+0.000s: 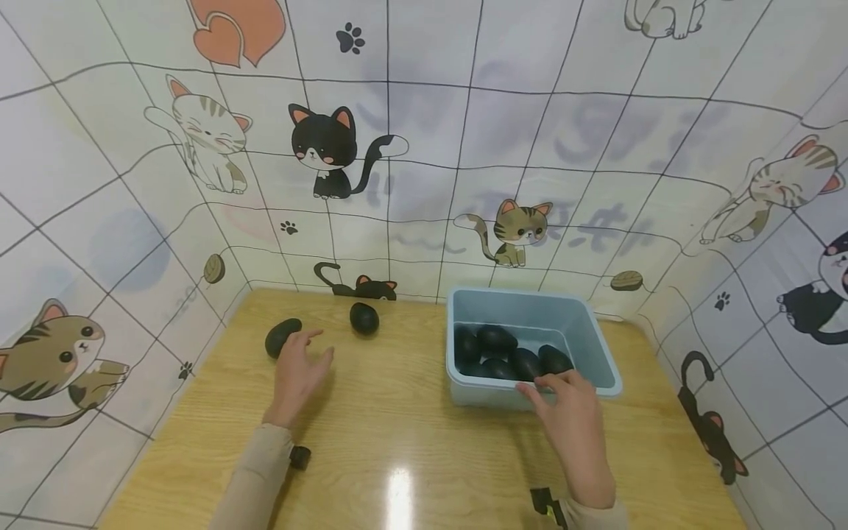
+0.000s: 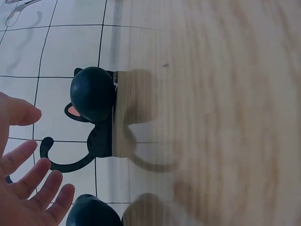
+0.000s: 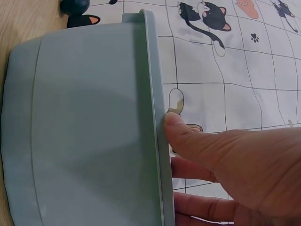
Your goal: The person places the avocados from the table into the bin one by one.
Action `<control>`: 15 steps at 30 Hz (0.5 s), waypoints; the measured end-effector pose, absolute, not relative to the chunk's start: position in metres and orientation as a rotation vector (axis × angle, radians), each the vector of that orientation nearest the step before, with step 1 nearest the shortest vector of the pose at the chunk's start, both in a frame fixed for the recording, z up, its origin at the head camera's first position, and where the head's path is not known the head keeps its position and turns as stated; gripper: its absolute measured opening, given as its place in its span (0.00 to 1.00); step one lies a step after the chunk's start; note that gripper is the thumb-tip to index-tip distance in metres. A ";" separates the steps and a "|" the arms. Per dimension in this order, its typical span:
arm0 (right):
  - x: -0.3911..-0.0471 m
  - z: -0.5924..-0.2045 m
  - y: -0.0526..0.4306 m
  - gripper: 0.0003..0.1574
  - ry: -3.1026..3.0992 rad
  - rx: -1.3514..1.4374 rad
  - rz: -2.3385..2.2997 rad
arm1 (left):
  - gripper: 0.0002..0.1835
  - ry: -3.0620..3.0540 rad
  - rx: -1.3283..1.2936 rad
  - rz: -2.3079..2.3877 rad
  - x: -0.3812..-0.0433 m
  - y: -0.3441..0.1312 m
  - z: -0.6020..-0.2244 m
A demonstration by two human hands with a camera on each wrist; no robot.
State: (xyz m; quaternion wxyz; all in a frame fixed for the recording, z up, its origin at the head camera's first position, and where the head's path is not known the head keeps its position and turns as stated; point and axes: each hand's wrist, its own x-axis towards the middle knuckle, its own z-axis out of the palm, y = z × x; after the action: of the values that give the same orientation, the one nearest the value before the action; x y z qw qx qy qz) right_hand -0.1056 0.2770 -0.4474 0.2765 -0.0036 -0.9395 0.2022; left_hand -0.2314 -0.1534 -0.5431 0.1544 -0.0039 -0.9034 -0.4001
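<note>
My left hand (image 1: 299,375) reaches over the left of the table with its fingers spread and nothing in them. Just beyond its fingertips lies a dark avocado (image 1: 281,338). A second avocado (image 1: 364,319) sits a little to the right, near the back wall. In the left wrist view, one avocado (image 2: 93,94) shows beside the loosely spread fingers and another (image 2: 94,212) at the bottom edge. My right hand (image 1: 571,423) pinches the near rim of a light blue plastic bin (image 1: 473,394), thumb on the outer side, fingers over the rim. Several dark avocados (image 1: 497,340) lie inside.
The wooden table (image 1: 397,427) meets walls covered in a cat-print sheet (image 1: 424,147) at the back and both sides. A black strap piece (image 1: 300,457) is at the left cuff, another (image 1: 542,501) at the right.
</note>
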 end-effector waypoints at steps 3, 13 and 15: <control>-0.106 -0.448 0.276 0.19 -2.508 0.000 0.540 | 0.24 -2.563 -0.010 -1.128 -0.232 -0.157 -0.542; -0.107 -0.447 0.275 0.19 -2.522 -0.013 0.548 | 0.24 -2.467 0.055 -1.150 -0.231 -0.172 -0.545; -0.107 -0.448 0.276 0.19 -2.520 -0.013 0.547 | 0.25 -2.440 0.055 -1.151 -0.233 -0.175 -0.545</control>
State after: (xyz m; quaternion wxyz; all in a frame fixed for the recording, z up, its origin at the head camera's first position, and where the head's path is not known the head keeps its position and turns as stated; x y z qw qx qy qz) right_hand -0.1068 0.2755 -0.4478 0.2775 -0.0049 -0.9388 0.2038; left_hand -0.2331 -0.1752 -0.5446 0.2197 0.0199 -0.8822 -0.4160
